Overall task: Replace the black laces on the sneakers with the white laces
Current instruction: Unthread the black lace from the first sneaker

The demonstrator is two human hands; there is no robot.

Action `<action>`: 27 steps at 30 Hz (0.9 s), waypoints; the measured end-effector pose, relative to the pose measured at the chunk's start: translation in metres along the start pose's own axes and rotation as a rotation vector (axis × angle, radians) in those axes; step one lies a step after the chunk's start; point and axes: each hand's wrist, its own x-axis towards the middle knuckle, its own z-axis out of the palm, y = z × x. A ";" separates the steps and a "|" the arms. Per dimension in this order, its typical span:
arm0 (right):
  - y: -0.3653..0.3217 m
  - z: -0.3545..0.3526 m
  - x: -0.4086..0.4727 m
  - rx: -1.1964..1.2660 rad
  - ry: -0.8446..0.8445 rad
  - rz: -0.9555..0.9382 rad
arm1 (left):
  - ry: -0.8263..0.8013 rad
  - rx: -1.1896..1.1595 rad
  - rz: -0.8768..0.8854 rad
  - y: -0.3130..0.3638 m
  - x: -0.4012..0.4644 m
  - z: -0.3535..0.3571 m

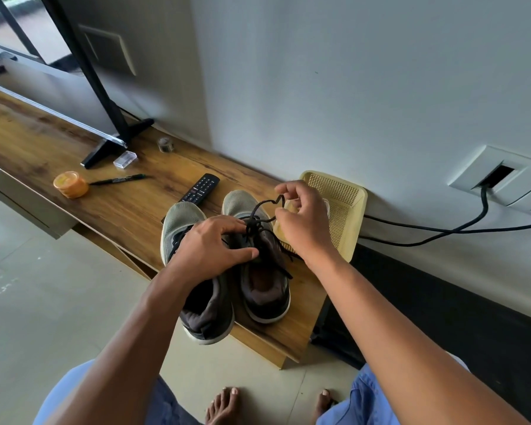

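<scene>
Two grey sneakers stand side by side at the near right end of a wooden shelf [111,210], toes pointing away toward the wall, heels toward the person, long axes roughly parallel and running across the shelf's depth. The left sneaker [193,271] overhangs the shelf's front edge at its heel; the right sneaker [258,271] sits a little further back, just beside it. The black lace [262,216] of the right sneaker is loosened, one loop lifted above the toe area and loose ends trailing over the shoe's right side.

The left hand [212,250] lies across the middle of the pair, fingers spread and fairly straight, pressing down on the tongues, fingertips reaching the right sneaker's lacing. The right hand [301,219] is raised just right of that shoe, thumb and forefinger pinching the lifted loop of lace, other fingers curled.

Behind the right hand, at the shelf's right end against the wall, stands a yellow plastic basket [347,207]. Beyond the toes lies a black remote [200,189]. Further left are a pen [117,180], an orange round tin [71,184], a small clear box [124,159], and the foot of a television stand [117,142].
</scene>
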 end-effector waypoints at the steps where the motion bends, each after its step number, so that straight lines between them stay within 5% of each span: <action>1: 0.001 -0.001 -0.001 -0.092 -0.026 -0.084 | 0.002 -0.004 -0.002 0.001 0.000 0.000; 5: -0.003 0.003 -0.007 -0.348 -0.232 -0.413 | 0.001 -0.006 -0.030 0.004 0.000 -0.001; 9: 0.002 0.012 -0.012 -0.604 -0.327 -0.548 | 0.014 -0.008 -0.027 0.007 -0.001 -0.003; 20: -0.010 0.013 -0.019 -0.899 -0.275 -0.568 | -0.003 -0.010 0.027 0.009 -0.003 -0.002; 27: 0.003 0.018 -0.020 -0.741 -0.249 -0.508 | 0.026 0.020 -0.023 0.011 -0.004 0.000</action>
